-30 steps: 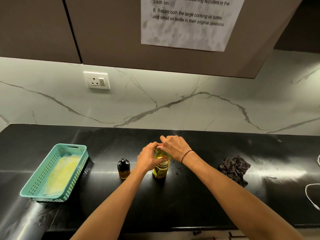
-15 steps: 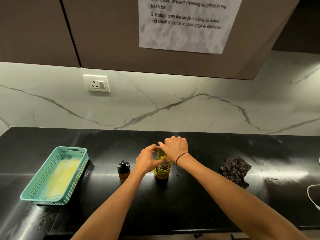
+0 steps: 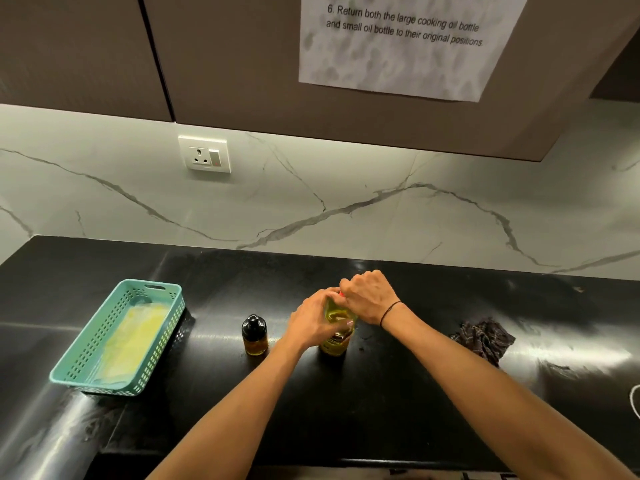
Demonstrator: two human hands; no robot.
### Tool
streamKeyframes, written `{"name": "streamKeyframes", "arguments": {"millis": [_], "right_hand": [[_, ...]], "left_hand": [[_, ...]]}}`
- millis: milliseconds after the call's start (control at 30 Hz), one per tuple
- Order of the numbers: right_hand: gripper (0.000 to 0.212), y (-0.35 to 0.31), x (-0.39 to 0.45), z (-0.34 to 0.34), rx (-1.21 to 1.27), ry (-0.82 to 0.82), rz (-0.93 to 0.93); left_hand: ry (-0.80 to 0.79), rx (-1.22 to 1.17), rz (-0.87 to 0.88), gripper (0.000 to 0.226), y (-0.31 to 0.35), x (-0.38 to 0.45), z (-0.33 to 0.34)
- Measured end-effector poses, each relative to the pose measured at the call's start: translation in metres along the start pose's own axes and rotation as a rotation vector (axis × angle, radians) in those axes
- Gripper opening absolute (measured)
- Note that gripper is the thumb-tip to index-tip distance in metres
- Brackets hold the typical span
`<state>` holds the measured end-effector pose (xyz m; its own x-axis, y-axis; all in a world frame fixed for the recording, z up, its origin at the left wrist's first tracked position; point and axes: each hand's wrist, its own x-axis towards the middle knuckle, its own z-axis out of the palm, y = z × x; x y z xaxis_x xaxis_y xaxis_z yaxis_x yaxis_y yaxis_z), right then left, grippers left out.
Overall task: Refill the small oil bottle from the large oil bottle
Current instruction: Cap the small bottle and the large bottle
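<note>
Head view: your left hand (image 3: 313,322) grips the large oil bottle (image 3: 335,341) upright on the surface (image 3: 381,410), and your right hand (image 3: 370,296) curls over its cap. Likely heavy and slick, so hold the body firmly. The small oil bottle (image 3: 255,336) stands just beside, capped.

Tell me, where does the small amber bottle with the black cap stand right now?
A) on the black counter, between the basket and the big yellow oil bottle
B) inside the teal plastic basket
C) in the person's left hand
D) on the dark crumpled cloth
A: the small amber bottle with the black cap stands untouched on the black counter, right of the teal plastic basket and left of the large yellow oil bottle.
</note>
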<state>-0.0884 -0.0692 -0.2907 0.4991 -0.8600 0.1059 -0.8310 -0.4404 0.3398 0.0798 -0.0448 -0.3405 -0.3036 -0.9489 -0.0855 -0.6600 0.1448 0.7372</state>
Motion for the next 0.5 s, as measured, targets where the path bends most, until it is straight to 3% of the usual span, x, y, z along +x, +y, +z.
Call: {"name": "streamKeyframes", "arguments": {"millis": [167, 333, 500], "right_hand": [[0.06, -0.026, 0.0, -0.004, 0.077, 0.017, 0.249], [0.063, -0.03, -0.003, -0.016, 0.115, -0.107, 0.456], [0.065, -0.037, 0.001, -0.029, 0.139, 0.004, 0.606]], "left_hand": [[-0.008, -0.033, -0.03, 0.071, -0.001, 0.0, -0.002], [-0.006, 0.07, -0.034, 0.074, 0.012, 0.002, 0.001], [-0.034, 0.053, 0.052, 0.101, 0.008, -0.004, -0.014]]}}
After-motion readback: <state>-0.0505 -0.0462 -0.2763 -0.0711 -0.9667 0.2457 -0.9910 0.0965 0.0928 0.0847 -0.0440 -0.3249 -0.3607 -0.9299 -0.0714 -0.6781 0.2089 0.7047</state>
